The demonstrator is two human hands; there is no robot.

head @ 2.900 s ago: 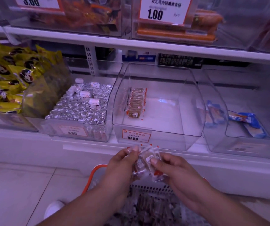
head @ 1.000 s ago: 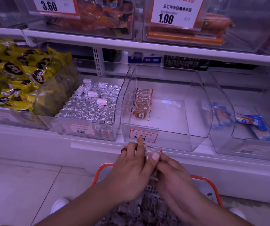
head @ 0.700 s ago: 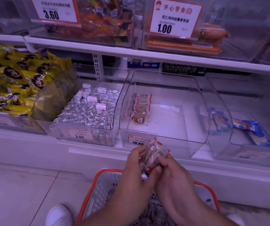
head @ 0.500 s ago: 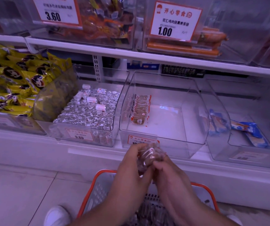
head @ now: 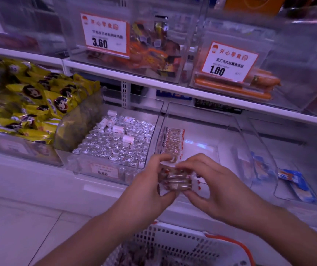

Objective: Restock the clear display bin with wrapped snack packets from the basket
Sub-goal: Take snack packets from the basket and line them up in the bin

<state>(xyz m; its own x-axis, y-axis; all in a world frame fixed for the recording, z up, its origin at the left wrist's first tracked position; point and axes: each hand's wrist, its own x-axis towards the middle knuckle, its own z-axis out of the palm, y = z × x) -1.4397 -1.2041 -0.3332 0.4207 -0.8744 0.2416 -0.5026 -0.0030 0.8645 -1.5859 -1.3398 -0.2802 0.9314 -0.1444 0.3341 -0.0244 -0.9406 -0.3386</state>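
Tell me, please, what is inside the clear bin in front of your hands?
The clear bin holds one short row of wrapped packets along its left wall. Its near end is covered by the hands and their bundle of packets.

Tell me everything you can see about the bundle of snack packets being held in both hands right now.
The bundle of clear-wrapped brown snack packets is a small stack of several packets pressed together, each in shiny transparent film with white ends and small red marks. It lies roughly level in the air, in front of the clear plastic display bin and above the white basket with an orange rim. The left hand grips its left end and the right hand pinches its right end. Print on the wrappers is too blurred to read.
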